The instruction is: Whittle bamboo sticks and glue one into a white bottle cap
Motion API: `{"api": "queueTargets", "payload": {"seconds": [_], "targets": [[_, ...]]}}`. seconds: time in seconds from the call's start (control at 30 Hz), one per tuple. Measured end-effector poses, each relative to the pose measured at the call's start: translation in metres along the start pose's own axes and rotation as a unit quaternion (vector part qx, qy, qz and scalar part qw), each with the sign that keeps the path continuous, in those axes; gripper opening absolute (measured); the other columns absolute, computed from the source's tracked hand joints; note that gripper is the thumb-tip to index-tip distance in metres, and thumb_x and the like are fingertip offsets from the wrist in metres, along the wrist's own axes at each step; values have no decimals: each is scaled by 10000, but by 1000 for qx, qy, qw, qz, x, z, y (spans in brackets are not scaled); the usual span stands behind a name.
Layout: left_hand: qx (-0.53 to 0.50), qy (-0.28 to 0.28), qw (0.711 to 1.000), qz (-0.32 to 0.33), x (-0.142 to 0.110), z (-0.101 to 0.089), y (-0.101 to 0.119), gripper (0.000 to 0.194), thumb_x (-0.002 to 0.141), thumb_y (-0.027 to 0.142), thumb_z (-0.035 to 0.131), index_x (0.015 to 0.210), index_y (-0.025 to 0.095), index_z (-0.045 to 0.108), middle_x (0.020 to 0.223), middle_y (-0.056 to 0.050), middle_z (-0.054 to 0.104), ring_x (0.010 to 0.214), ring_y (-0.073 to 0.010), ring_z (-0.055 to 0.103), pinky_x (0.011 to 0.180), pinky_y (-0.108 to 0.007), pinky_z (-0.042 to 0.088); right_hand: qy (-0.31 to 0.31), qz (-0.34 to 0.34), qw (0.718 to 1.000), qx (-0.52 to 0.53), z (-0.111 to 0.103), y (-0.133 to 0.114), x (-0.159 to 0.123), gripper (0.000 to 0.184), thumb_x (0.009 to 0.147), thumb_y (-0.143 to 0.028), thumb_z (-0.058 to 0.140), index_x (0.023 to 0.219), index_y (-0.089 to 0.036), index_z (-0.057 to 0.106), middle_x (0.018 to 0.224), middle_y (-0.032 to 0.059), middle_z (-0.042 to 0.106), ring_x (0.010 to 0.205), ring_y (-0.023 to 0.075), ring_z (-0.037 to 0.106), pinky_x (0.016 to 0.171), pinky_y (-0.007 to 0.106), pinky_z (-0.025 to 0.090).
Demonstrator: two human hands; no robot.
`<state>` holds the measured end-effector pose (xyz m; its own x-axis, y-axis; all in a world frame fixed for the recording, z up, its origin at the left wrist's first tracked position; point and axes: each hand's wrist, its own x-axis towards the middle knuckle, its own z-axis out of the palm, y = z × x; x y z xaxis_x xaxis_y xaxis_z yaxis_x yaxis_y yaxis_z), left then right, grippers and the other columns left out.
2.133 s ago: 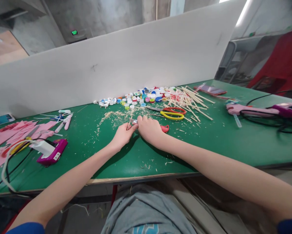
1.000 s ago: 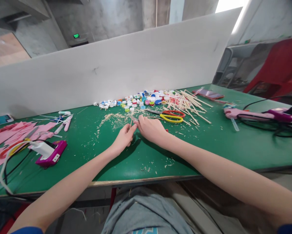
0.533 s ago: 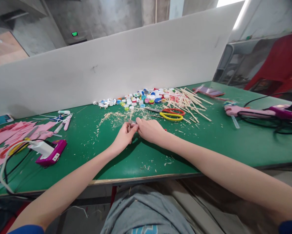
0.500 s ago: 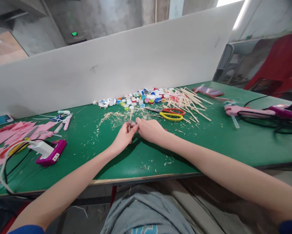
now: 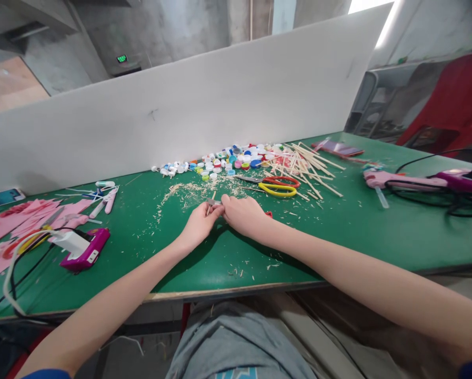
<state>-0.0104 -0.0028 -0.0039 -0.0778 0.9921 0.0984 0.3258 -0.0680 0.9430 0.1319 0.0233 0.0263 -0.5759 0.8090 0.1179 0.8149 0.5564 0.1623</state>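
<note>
My left hand (image 5: pixel 198 223) is closed around a thin wooden stick (image 5: pixel 214 195), whose pale tip sticks up past the fingers. Against it, my right hand (image 5: pixel 244 215) grips a knife; its short grey blade (image 5: pixel 213 201) crosses the stick between the two hands. A bit of red (image 5: pixel 269 214) shows by the right wrist, possibly the handle's end; the palm hides the rest. Wood shavings (image 5: pixel 184 192) are scattered on the green table (image 5: pixel 180 273) around both hands. Beyond the right hand lie scissors (image 5: pixel 277 190) with yellow and red handles.
Bottle caps (image 5: pixel 206 164) and loose wooden sticks (image 5: pixel 312 166) lie along the white partition (image 5: pixel 180 110). Pink pieces (image 5: pixel 20 221), a magenta power strip (image 5: pixel 88 252) and cables are at left. Pink glue gun (image 5: pixel 409 181) with black cables lies at right.
Both hands keep their grip and nearly the same place. The blade and stick have shifted only slightly; the whole view has moved a touch.
</note>
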Motion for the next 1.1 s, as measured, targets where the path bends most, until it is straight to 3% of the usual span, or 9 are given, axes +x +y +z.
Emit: {"api": "queueTargets", "payload": {"seconds": [0.23,0.47,0.77,1.1], "targets": [[63,4,998,18,3,-2,-4,334,823,490,580,743,186,468,505,74,355,450,-75,299,463,-208,234,2,44,999,-5,2,-6,-1,328,1008,-361,527,1186,-85,533,1023,79,531,883,135,552,782,284,521],[115,28,992,34,3,-3,-4,446,833,511,563,642,184,326,546,60,355,506,-74,280,493,-211,211,14,103,995,2,0,-12,0,342,1011,-375,522,1172,-75,536,1001,83,533,870,133,553,765,271,521],[121,27,992,24,4,-1,-5,463,838,568,523,651,196,320,516,67,321,468,-78,270,489,-222,203,35,117,992,3,3,-12,3,348,1014,-391,514,1150,-72,543,975,78,537,857,131,554,761,269,518],[123,20,991,59,-5,0,6,419,891,477,490,645,188,312,551,52,338,533,-93,308,528,-241,227,44,183,982,-13,2,11,10,378,1029,-431,476,1127,-72,550,914,64,541,822,126,557,761,277,515]]}}
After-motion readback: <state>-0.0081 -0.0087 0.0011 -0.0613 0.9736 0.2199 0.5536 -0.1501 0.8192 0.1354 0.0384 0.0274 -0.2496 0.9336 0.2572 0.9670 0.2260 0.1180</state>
